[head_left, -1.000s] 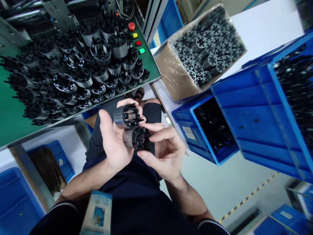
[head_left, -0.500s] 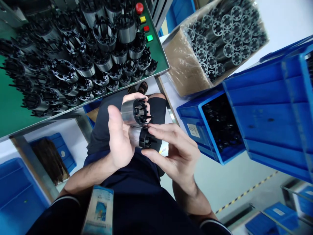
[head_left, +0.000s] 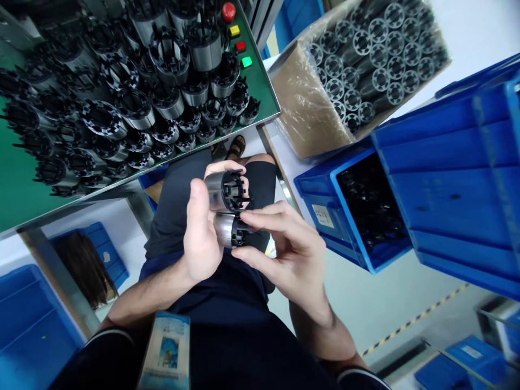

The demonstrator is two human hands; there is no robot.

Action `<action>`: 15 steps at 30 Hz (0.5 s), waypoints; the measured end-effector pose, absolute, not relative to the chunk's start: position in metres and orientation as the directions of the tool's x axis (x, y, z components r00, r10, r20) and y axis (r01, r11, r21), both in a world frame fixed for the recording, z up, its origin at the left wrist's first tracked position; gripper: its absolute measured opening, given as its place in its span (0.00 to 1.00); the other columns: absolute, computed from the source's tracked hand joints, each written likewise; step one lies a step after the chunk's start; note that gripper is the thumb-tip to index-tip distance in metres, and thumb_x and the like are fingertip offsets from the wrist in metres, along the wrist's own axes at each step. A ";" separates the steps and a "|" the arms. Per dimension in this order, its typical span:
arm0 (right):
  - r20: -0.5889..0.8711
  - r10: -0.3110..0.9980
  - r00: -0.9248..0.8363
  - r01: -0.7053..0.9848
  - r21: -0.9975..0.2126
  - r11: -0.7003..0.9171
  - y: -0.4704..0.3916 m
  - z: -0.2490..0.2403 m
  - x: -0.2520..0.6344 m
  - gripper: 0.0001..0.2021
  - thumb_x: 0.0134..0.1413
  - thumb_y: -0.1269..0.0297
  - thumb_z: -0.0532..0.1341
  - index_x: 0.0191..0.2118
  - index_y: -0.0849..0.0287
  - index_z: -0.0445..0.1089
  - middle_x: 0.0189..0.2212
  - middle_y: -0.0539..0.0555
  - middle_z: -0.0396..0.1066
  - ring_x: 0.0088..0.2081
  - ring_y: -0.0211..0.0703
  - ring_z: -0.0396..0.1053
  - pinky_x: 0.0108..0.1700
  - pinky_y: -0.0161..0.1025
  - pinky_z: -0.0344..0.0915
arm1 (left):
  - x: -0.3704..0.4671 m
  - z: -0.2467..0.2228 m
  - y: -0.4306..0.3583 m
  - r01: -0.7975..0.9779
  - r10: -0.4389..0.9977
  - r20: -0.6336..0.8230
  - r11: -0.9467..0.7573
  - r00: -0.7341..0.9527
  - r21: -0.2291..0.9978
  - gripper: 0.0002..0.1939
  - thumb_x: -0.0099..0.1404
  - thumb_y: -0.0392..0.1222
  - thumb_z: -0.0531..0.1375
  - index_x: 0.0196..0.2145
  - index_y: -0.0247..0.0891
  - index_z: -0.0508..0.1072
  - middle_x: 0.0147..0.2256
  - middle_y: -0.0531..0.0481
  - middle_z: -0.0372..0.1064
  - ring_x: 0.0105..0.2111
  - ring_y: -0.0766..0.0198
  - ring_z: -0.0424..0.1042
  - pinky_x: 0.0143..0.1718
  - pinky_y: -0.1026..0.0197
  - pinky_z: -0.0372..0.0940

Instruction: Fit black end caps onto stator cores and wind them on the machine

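Two metal cylinders with black pronged ends lie side by side in my left hand [head_left: 203, 233], its thumb raised along their left side. The upper cylinder [head_left: 217, 190] shows its open pronged end facing right. Just below it, the lower cylinder [head_left: 224, 230] has a black toothed end piece [head_left: 239, 232]. The fingers and thumb of my right hand [head_left: 284, 244] pinch this end piece from the right. The palm side of my left hand behind the cylinders is hidden.
Many similar cylinders [head_left: 138, 108] stand on a green bench [head_left: 16, 200] at the upper left, beside coloured buttons [head_left: 240, 46]. A carton [head_left: 296, 97] of tubes is at the upper right. Blue bins [head_left: 442, 189] stand at the right, one [head_left: 320, 200] with black parts.
My left thumb and the cylinders have shifted slightly, the upper cylinder a little down. My right fingers have moved slightly left and sit closer around the lower cylinder's black end.
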State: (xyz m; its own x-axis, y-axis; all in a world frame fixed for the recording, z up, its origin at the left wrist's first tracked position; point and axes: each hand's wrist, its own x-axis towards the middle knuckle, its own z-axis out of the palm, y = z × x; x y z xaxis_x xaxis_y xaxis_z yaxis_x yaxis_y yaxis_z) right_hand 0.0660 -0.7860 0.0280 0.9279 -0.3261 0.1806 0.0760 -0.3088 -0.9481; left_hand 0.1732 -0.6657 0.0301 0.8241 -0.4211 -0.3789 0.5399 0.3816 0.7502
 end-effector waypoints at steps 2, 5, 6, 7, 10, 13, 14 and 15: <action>0.215 -0.325 0.921 0.090 -0.928 -0.361 -0.779 0.022 0.067 0.27 0.70 0.63 0.84 0.70 0.44 0.84 0.55 0.55 0.89 0.56 0.50 0.89 0.60 0.48 0.90 | 0.172 0.028 -0.666 0.523 -0.384 -0.383 0.386 0.840 0.760 0.29 0.84 0.77 0.60 0.55 0.49 0.78 0.44 0.43 0.77 0.50 0.45 0.82 0.51 0.45 0.79; 0.308 -0.334 0.891 0.115 -0.864 -0.490 -0.769 0.011 0.068 0.32 0.71 0.63 0.83 0.74 0.48 0.77 0.64 0.61 0.87 0.65 0.59 0.88 0.66 0.56 0.89 | 0.166 0.024 -0.664 0.496 -0.319 -0.391 0.391 0.863 0.776 0.25 0.86 0.71 0.61 0.61 0.50 0.75 0.51 0.44 0.80 0.59 0.44 0.84 0.58 0.44 0.81; 0.332 -0.348 0.877 0.124 -0.855 -0.504 -0.767 0.008 0.068 0.33 0.71 0.62 0.83 0.74 0.48 0.75 0.65 0.63 0.87 0.67 0.60 0.87 0.67 0.57 0.89 | 0.164 0.024 -0.662 0.499 -0.309 -0.401 0.385 0.862 0.777 0.24 0.87 0.70 0.61 0.64 0.51 0.74 0.53 0.44 0.81 0.61 0.45 0.83 0.60 0.44 0.81; 0.352 -0.365 0.862 0.138 -0.856 -0.499 -0.768 0.006 0.068 0.32 0.71 0.62 0.83 0.73 0.48 0.74 0.64 0.63 0.87 0.66 0.61 0.88 0.66 0.57 0.89 | 0.162 0.024 -0.659 0.511 -0.315 -0.412 0.375 0.855 0.774 0.24 0.87 0.69 0.62 0.65 0.51 0.74 0.55 0.44 0.82 0.63 0.45 0.83 0.62 0.44 0.81; 0.340 -0.383 0.859 0.147 -0.880 -0.452 -0.780 0.007 0.065 0.26 0.76 0.63 0.79 0.70 0.50 0.74 0.64 0.64 0.88 0.67 0.58 0.88 0.68 0.55 0.88 | 0.166 0.025 -0.644 0.485 -0.369 -0.364 0.319 0.855 0.815 0.19 0.85 0.59 0.71 0.64 0.50 0.77 0.59 0.44 0.84 0.66 0.47 0.83 0.68 0.46 0.80; 0.268 -0.283 0.921 0.088 -0.850 -0.519 -0.793 0.016 0.062 0.22 0.79 0.53 0.78 0.68 0.51 0.76 0.80 0.71 0.74 0.81 0.62 0.76 0.77 0.58 0.82 | 0.184 0.019 -0.629 0.351 -0.325 -0.251 0.301 0.912 0.887 0.25 0.71 0.43 0.83 0.60 0.57 0.80 0.59 0.52 0.86 0.64 0.53 0.84 0.64 0.55 0.81; 0.260 -0.239 0.936 0.086 -0.824 -0.561 -0.794 0.017 0.062 0.23 0.78 0.50 0.78 0.67 0.51 0.77 0.85 0.72 0.67 0.85 0.63 0.70 0.79 0.59 0.79 | 0.191 0.015 -0.627 0.362 -0.335 -0.255 0.313 0.907 0.878 0.29 0.67 0.43 0.86 0.58 0.60 0.81 0.54 0.56 0.87 0.57 0.55 0.85 0.60 0.57 0.83; 0.269 -0.195 0.943 0.102 -0.794 -0.599 -0.794 0.018 0.064 0.24 0.76 0.47 0.79 0.66 0.52 0.78 0.88 0.72 0.62 0.87 0.63 0.66 0.81 0.60 0.77 | 0.195 0.012 -0.625 0.418 -0.383 -0.285 0.327 0.878 0.848 0.28 0.63 0.48 0.88 0.54 0.63 0.82 0.46 0.58 0.86 0.49 0.55 0.84 0.55 0.57 0.85</action>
